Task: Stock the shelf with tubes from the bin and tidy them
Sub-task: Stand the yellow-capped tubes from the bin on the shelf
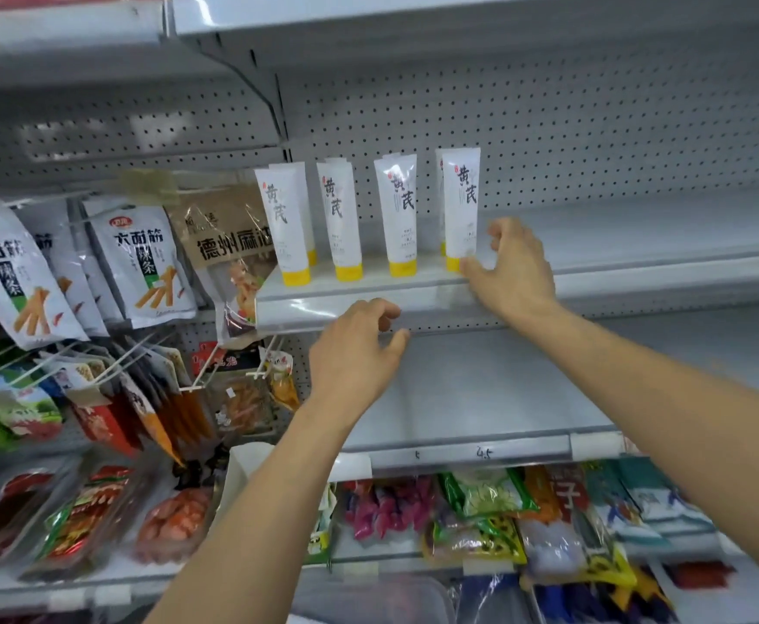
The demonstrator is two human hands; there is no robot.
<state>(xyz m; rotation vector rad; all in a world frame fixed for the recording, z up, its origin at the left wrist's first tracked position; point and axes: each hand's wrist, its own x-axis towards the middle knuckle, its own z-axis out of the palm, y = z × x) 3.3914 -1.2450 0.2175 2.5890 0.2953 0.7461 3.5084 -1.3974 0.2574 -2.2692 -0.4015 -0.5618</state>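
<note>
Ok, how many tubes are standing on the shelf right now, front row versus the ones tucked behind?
Front-row tubes: 4
Tubes partly hidden behind them: 4, as far as edges show
Total: 8, all on the shelf; neither hand holds one.

Upright tubes (pixel 398 216) beside open hands (pixel 515 268)

Tubes (pixel 461 204) read 黄芪; price strip (pixel 481 453) reads 4.5

Hanging snack packets (pixel 137 258) at left, bagged snacks (pixel 485 511) on lowest shelf
</note>
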